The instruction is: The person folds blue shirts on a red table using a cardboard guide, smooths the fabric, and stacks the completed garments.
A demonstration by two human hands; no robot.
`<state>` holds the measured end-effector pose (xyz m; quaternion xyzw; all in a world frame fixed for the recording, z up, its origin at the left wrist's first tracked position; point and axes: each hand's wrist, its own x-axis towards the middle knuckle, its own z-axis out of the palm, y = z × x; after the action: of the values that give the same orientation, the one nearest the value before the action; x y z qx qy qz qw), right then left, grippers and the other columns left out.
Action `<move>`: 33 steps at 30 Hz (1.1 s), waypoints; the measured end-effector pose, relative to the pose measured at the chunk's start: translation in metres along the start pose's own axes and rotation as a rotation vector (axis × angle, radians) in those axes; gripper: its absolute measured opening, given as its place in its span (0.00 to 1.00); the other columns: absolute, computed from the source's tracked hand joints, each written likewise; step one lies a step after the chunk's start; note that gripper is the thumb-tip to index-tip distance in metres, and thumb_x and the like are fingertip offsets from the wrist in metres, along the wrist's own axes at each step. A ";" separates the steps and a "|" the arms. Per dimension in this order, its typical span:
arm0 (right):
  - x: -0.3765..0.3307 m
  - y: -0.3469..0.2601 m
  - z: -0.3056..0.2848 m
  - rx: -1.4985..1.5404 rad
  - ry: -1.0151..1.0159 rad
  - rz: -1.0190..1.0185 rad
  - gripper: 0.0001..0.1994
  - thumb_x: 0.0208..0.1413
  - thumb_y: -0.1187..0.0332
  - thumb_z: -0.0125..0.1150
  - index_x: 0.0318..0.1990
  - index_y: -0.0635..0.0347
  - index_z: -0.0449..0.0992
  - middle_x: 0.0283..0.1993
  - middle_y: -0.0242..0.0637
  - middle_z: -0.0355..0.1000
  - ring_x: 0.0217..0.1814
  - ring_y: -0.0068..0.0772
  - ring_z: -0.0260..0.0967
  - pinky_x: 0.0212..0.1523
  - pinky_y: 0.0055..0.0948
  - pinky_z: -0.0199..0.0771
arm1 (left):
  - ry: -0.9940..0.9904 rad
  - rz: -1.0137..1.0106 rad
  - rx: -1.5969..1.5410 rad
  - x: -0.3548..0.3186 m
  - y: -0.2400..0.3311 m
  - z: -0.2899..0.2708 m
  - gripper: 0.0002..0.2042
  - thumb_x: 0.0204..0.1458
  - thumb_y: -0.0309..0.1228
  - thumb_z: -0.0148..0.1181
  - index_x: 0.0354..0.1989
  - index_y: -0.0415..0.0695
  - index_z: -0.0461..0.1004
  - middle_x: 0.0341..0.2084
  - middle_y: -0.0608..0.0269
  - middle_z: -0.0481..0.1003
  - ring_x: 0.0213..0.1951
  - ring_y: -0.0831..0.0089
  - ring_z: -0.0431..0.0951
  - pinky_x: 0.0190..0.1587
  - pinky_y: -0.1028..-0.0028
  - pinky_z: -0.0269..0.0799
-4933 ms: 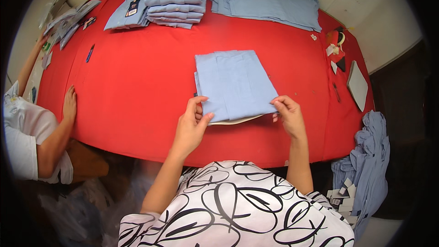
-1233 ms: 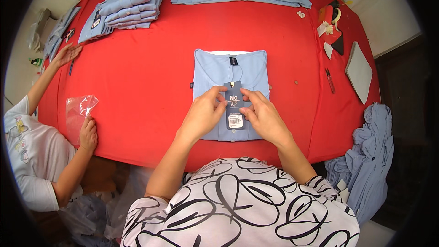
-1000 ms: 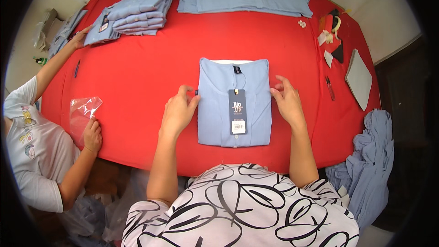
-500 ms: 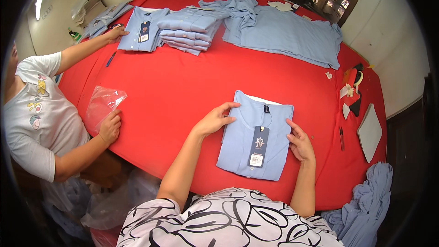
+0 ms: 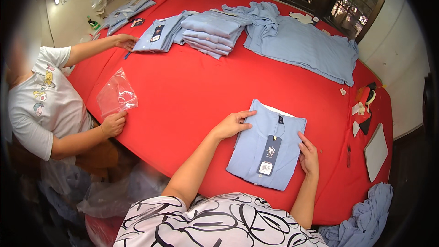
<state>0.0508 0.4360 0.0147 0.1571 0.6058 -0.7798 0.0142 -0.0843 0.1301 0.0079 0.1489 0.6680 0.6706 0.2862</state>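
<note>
In front of me a folded light-blue shirt (image 5: 247,155) lies on the red-covered table, neckline away from me. A dark-blue hang tag (image 5: 269,154) rests on its front, strung from the collar. At the shirt's upper left corner, my left hand (image 5: 231,126) touches the edge with thumb and forefinger apart. My right hand (image 5: 309,154) is at the right edge, fingertips against the cloth and fingers spread. Neither hand visibly grips the shirt.
At left, a co-worker holds a clear plastic bag (image 5: 114,93) and touches a tagged shirt (image 5: 171,32) with the other hand. Farther back are a folded shirt stack (image 5: 212,34) and loose shirts (image 5: 302,45). A white board (image 5: 377,153) and tape roll (image 5: 371,96) lie right.
The view has turned, so most of the scene sits farther right. My hands stay at the shirt's edges. The co-worker's plastic bag has shifted slightly, and the tagged shirt at the back lies lower.
</note>
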 end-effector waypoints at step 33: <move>0.002 0.000 0.001 0.005 0.012 -0.002 0.21 0.63 0.78 0.51 0.64 0.66 0.68 0.37 0.25 0.66 0.38 0.16 0.65 0.46 0.24 0.74 | -0.015 0.012 -0.004 0.000 -0.001 -0.001 0.27 0.58 0.24 0.58 0.68 0.44 0.64 0.49 0.56 0.76 0.46 0.74 0.76 0.53 0.74 0.73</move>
<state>0.0483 0.4359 0.0147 0.1612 0.6039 -0.7805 0.0095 -0.0842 0.1292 0.0065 0.1574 0.6636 0.6725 0.2874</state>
